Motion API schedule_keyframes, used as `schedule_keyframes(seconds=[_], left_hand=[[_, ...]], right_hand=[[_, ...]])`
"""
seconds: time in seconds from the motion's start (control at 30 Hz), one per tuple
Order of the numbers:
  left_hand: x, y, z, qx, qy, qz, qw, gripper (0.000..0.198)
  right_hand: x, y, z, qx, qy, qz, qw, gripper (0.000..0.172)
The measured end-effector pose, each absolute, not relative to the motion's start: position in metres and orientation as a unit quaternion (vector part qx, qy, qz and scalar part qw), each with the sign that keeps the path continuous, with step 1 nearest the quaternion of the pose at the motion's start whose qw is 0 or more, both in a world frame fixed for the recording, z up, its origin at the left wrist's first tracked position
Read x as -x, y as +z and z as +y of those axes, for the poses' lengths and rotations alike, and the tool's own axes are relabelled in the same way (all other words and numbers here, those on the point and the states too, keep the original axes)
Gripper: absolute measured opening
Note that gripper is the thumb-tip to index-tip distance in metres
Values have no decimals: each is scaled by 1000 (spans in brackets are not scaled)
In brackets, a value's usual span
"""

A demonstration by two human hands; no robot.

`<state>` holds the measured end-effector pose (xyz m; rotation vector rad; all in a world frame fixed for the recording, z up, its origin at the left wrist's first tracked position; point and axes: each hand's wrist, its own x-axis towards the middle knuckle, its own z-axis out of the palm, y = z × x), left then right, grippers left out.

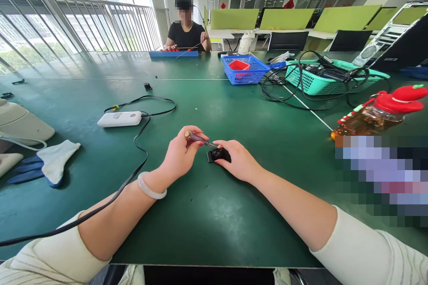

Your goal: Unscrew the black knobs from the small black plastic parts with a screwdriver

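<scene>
My left hand (183, 151) is closed round the handle of a screwdriver (197, 138), whose shaft slopes down to the right. Its tip meets or hovers just over a small black part (219, 155) on the green table; I cannot tell which. Thumb and fingers of my right hand (239, 158) grip that black part from the right side and partly cover it. The part has a flat, squared left end and a glossy, raised middle. What exactly it is does not show.
Left of my hands lie a white power bank (119, 119) with a black cable and a blue-white glove (58, 160). A blue basket (245, 75), a teal basket (314, 89) of cables and a red-capped bottle (377, 113) stand right. Across the table sits a person (187, 33) by a blue tray (174, 54).
</scene>
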<state>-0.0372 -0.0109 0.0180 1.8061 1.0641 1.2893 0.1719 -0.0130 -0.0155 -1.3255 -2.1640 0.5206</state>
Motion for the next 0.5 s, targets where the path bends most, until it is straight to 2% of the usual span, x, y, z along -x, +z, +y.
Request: schedule_keyframes(seconds=[0.1,0.27,0.5], left_hand=[[36,20,-12,-697,487,414,325,15],[32,15,4,-566,544,450,426,18],[31,12,15,-446,536,502,512,13]], right_hand=[[-172,-15,-13,489,191,-805,275,51],[-172,-16,-13,485,192,-807,277,50],[-172,-15,-14,485,191,-809,271,50]])
